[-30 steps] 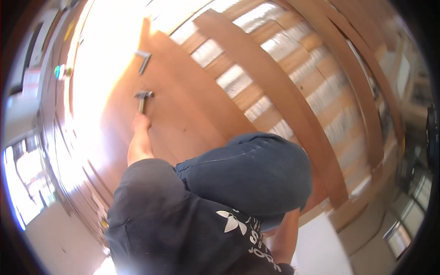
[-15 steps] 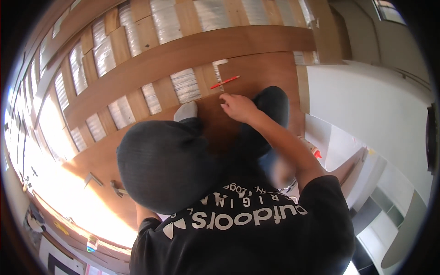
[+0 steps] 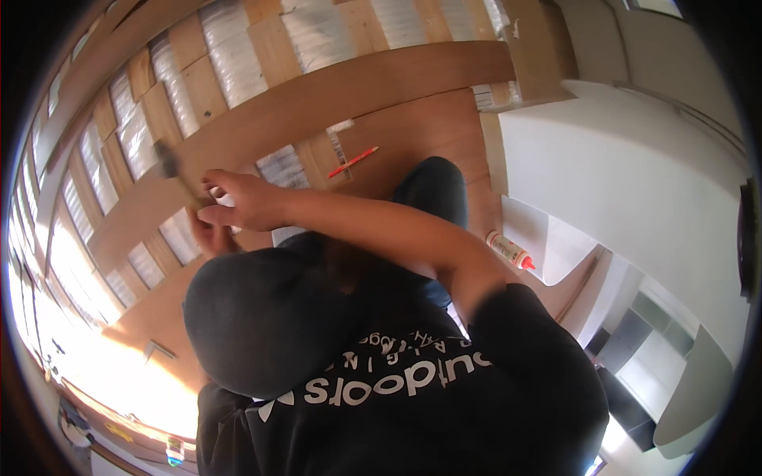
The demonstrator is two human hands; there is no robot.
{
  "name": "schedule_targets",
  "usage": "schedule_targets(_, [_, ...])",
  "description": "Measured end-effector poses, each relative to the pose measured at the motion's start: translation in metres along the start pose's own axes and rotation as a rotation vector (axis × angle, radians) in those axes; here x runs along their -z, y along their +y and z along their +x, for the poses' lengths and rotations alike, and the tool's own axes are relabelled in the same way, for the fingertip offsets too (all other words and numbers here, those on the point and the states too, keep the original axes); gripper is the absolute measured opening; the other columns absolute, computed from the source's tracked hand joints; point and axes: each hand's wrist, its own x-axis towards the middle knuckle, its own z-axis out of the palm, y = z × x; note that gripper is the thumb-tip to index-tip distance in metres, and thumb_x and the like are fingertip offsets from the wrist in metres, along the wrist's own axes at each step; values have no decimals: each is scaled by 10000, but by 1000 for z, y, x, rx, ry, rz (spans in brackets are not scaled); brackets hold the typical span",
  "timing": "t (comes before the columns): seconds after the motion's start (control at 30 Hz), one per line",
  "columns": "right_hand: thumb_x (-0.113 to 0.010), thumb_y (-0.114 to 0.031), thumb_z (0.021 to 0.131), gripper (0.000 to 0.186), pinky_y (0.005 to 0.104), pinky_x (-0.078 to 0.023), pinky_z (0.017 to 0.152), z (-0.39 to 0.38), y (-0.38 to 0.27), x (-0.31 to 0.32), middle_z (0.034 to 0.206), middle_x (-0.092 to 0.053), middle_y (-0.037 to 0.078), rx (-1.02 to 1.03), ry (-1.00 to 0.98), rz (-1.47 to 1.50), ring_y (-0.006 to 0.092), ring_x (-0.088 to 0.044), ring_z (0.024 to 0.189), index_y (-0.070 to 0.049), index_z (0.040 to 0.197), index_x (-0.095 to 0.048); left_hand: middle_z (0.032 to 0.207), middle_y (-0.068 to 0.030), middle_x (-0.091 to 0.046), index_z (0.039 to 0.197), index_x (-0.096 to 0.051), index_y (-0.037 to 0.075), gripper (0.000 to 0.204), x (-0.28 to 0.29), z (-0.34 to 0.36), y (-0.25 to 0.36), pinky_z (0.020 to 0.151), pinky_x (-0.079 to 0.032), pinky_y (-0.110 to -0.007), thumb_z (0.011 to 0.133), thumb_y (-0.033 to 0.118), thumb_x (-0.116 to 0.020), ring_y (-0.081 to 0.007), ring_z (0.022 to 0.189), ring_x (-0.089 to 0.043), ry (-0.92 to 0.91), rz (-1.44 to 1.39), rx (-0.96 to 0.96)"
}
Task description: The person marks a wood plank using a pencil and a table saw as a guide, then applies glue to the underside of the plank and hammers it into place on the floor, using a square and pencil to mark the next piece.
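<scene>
A hammer (image 3: pixel 189 190) is raised over the slatted floor, its head blurred by motion at the upper end of a light handle. My left hand (image 3: pixel 210 236), partly hidden behind my cap and right hand, is closed round the lower handle. Beside the handle is my right hand (image 3: pixel 252 202), its thumb and forefinger apart; whether they touch the handle is unclear, and a small pale or dark spot between them cannot be made out. A red pencil (image 3: pixel 353 162) lies across the wooden strips to the right of my hands.
Brown boards (image 3: pixel 333 86) cross wooden strips (image 3: pixel 274 51) with silvery sheet between them. A white glue bottle with a red tip (image 3: pixel 509 250) lies right of my knee, near a white panel (image 3: pixel 611 170). A small metal square (image 3: pixel 161 349) rests on the sunlit board at left.
My right hand has left the board by the pencil and moved left. The hammer, previously lying at left, is now lifted in my left hand, which has come into view.
</scene>
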Motion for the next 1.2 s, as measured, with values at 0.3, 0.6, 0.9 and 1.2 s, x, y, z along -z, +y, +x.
schedule_targets(0.3, [-591,-439,1082,374,316,-509,517,2,47,177,669,-563,-21,-290,624,369,132,-582,533,-104,917,-581,1366,-211,-592,1460,-512,18,604,-130,183,54,1079,-449,-461,1001,365,-694,-367,1272,-574,-966,778,-176])
schedule_targets(0.6, [-621,-354,1022,377,549,-539,836,38,27,393,981,-714,267,-374,113,-1213,497,-676,939,-68,1263,-574,1401,-152,-551,1475,-528,56,749,-181,187,-9,1137,-410,-477,862,370,-823,-376,1313,-511,-578,1018,-254])
schedule_targets(0.9, [-650,-238,912,353,539,-573,892,130,63,433,1055,-749,252,-510,-431,-1639,433,-717,1053,-57,1215,-638,1354,-127,-567,1492,-522,90,779,-177,184,-20,1095,-438,-464,842,382,-836,-342,1253,-537,-542,1066,-285])
schedule_targets(1.2, [-648,-204,909,349,543,-570,907,125,67,470,1044,-748,243,-539,-371,-1683,442,-712,1042,-47,1221,-636,1380,-121,-563,1517,-511,108,808,-184,185,-22,1119,-420,-476,839,403,-836,-330,1295,-529,-592,1117,-273])
